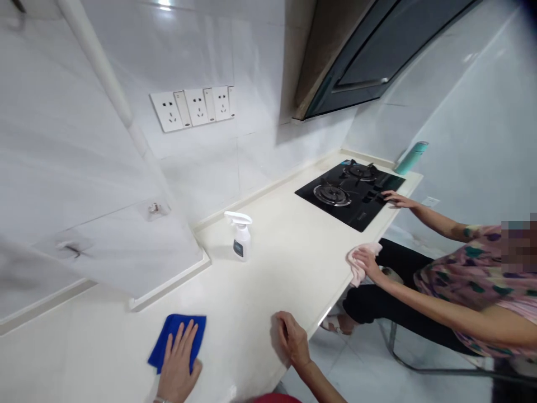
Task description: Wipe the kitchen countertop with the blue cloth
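Left hand [179,358] flat, fingers slightly spread, not pinching, atop squarish deep-blue fabric cloth [161,341]; cloth directly under fingers, on cream countertop [272,274]. Right hand [296,342], loosely curled, farther off; white plastic spray bottle [242,239] beyond both.

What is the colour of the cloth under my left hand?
The cloth under your left hand is deep blue, seen in the head view.

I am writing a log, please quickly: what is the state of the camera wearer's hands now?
Left hand: open, flat on the blue cloth.
Right hand: loosely closed on the counter, nothing visibly held.
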`<state>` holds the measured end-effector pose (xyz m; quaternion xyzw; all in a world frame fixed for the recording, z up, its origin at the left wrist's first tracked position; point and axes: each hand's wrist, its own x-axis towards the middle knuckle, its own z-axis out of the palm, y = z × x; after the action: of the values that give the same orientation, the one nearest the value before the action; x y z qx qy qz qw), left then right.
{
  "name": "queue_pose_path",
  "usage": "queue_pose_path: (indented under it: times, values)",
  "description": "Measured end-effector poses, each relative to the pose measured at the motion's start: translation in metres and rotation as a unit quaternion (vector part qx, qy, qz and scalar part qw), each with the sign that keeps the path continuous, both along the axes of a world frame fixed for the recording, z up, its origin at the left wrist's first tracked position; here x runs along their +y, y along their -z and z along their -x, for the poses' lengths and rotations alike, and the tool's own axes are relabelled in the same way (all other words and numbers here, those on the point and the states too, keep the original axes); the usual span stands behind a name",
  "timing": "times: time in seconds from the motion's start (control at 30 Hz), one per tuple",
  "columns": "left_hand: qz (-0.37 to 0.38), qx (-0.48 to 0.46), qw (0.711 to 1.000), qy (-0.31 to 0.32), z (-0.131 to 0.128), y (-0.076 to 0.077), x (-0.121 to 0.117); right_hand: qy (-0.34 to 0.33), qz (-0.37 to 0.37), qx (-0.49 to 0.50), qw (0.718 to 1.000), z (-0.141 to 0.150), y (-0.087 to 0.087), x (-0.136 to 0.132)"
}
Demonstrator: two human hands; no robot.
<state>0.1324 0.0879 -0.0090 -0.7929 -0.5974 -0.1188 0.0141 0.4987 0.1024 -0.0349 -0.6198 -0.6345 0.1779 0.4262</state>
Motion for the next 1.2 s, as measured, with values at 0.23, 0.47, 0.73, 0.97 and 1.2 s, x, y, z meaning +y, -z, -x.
queue_pose_path:
  times: [0.23, 0.47, 0.73, 0.97, 1.2]
  values:
    - [0.159, -0.039, 0.966, -0.201, 0.119, -0.044, -0.056, 0.001, 0.019, -0.008, 1.000, -0.007, 0.013, -0.007]
    - [0.033, -0.052, 0.884, -0.463, 0.070, -0.026, -0.031, 0.011, 0.028, -0.029, 0.999, -0.008, 0.015, -0.008]
    - [-0.020, 0.005, 0.926, -0.377, 0.093, -0.015, -0.005, 0.060, 0.036, -0.059, 0.996, -0.003, 0.016, -0.009]
    - [0.037, -0.028, 0.947, -0.318, 0.172, -0.018, 0.081, 0.081, -0.033, -0.131, 0.987, 0.019, 0.017, -0.015]
    - [0.056, -0.066, 0.955, -0.284, 0.217, -0.019, 0.168, 0.088, -0.016, -0.216, 0.972, 0.025, 0.017, -0.013]
